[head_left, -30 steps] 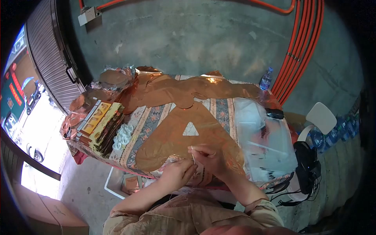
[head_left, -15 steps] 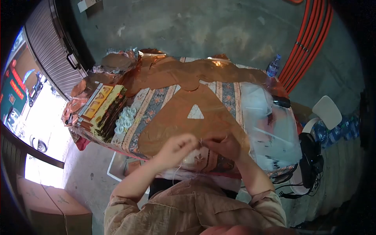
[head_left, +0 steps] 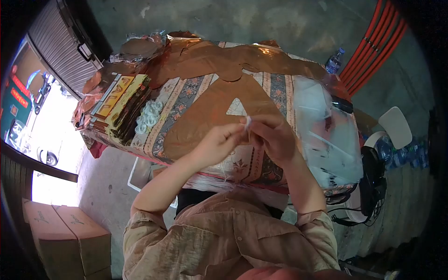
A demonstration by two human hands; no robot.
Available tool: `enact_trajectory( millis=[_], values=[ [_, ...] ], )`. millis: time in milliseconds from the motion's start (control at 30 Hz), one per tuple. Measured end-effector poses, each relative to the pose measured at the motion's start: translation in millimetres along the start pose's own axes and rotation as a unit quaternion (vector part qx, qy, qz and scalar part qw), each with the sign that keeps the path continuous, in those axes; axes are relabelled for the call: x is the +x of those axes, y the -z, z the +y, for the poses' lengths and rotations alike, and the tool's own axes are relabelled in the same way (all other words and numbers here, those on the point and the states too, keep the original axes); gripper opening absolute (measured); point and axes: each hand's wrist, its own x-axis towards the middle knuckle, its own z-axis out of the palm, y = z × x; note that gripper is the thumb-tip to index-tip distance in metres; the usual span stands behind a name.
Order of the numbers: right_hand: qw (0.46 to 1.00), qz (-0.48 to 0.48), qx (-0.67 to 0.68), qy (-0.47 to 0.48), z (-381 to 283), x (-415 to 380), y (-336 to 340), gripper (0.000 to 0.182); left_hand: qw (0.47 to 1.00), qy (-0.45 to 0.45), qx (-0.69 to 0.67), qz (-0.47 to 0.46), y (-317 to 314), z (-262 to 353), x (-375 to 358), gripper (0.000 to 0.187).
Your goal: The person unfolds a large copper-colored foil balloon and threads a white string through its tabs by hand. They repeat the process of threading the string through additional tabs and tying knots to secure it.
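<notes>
My left hand (head_left: 220,143) and my right hand (head_left: 275,135) meet above the near part of the table. Between their pinched fingertips is a small white string-like piece (head_left: 248,121), held by both. Beneath them lies a large brown triangular sheet (head_left: 200,122) with a white triangle (head_left: 236,107) at its centre. A pile of white string coils (head_left: 149,116) sits left of the sheet. Beside the coils stands a stack of gold and yellow packets (head_left: 122,105).
A patterned cloth (head_left: 280,93) covers the table. Clear plastic bags (head_left: 326,144) lie on the right, near a black object (head_left: 342,104) and a water bottle (head_left: 334,61). Brown shiny sheets (head_left: 200,58) run along the far edge. Cardboard boxes (head_left: 65,233) stand at lower left.
Both hands have moved up and away from my body, over the sheet. The white piece between the fingertips now shows bunched. The table appears slightly higher in view.
</notes>
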Motion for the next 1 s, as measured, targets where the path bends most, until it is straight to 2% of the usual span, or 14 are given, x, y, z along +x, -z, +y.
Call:
enact_trajectory(
  millis=[100, 167, 200, 300, 333, 400, 500, 600, 700, 800, 833, 900, 967, 1000],
  values=[
    [0.987, 0.052, -0.142, 0.06, 16, 8, 8, 0.015, 0.996, 0.02, 0.087, -0.02, 0, 10, -6, 0.018],
    [0.987, 0.02, -0.156, 0.008, 13, 2, 10, 0.015, 0.995, 0.083, -0.027, 0.039, 10, 12, -7, 0.015],
    [0.984, -0.012, -0.171, -0.042, 11, 0, 10, 0.015, 0.994, -0.004, -0.094, 0.05, 11, 13, -1, 0.015],
    [1.0, -0.009, -0.02, -0.015, 4, -2, 1, 0.013, 0.995, -0.019, 0.086, 0.05, 8, -1, 1, 0.015],
    [1.0, -0.01, -0.02, -0.016, 7, 2, 1, 0.013, 0.996, 0.078, 0.03, 0.032, -2, 0, -2, 0.015],
    [0.964, 0.066, -0.212, 0.146, 17, 12, 3, 0.014, 0.996, 0.082, -0.011, 0.02, 3, 3, -2, 0.016],
    [0.937, -0.027, -0.337, 0.085, 9, 5, 8, 0.015, 0.991, 0.061, -0.108, 0.044, 18, -3, 1, 0.019],
    [0.996, -0.06, -0.054, 0.027, 6, -3, -1, 0.014, 0.988, 0.015, -0.147, 0.048, 14, -9, 4, 0.017],
    [0.977, 0.064, -0.156, 0.131, 12, 11, -4, 0.012, 0.996, 0.078, 0.043, -0.001, 0, 0, -4, 0.017],
    [0.958, 0.007, -0.267, 0.103, 14, 9, 3, 0.012, 0.998, 0.02, -0.044, 0.032, 11, -2, -1, 0.018],
    [0.958, 0.005, -0.267, 0.102, 13, 6, 4, 0.012, 0.994, -0.054, -0.075, 0.063, 16, -5, 1, 0.018],
    [0.996, -0.031, -0.077, -0.01, 11, -1, 3, 0.012, 0.996, -0.016, -0.023, 0.084, 19, -6, -2, 0.016],
    [0.997, -0.009, -0.077, 0.016, 12, 5, 1, 0.012, 0.991, 0.128, 0.01, 0.039, 4, -8, -5, 0.018],
    [0.996, 0.014, -0.078, 0.041, 13, 7, 2, 0.012, 0.998, 0.037, 0.024, 0.036, -3, -9, -5, 0.017]
  ],
)
